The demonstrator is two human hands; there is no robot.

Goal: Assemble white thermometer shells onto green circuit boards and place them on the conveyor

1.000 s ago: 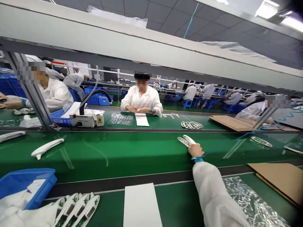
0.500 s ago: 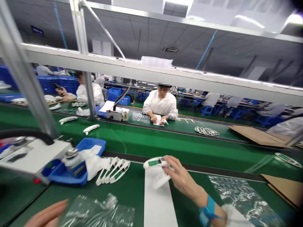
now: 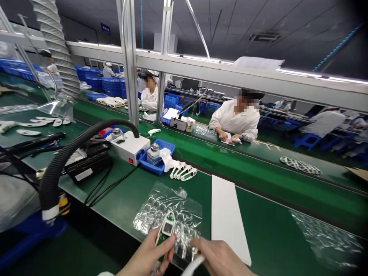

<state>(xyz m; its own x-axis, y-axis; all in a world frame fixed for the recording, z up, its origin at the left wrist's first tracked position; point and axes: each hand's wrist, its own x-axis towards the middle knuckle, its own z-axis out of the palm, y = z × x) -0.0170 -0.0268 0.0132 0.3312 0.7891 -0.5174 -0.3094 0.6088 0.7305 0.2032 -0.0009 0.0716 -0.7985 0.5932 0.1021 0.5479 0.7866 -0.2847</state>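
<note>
My left hand (image 3: 155,249), low in the head view, grips a white-framed device half (image 3: 169,220) with a green circuit board and a small dark screen, its tip pointing up. Just to its right, my right hand (image 3: 218,257) is closed on a smooth white shell piece (image 3: 194,265) at the bottom edge. Clear bubbled plastic (image 3: 172,203) lies under and beyond both hands. A long white sheet (image 3: 228,218) rests on the green bench to the right. Several white device halves with green boards (image 3: 184,171) stand in a row beyond the plastic.
A blue tray (image 3: 159,168) holds a metal-topped bottle, beside a white box (image 3: 129,147) with a black hose (image 3: 66,153). More clear plastic (image 3: 327,237) lies at right. Across the conveyor (image 3: 253,168), a person in white (image 3: 235,119) works.
The view has swung left. My right hand has come from the far end of the white sheet to beside my left hand, which now holds the board-bearing half.
</note>
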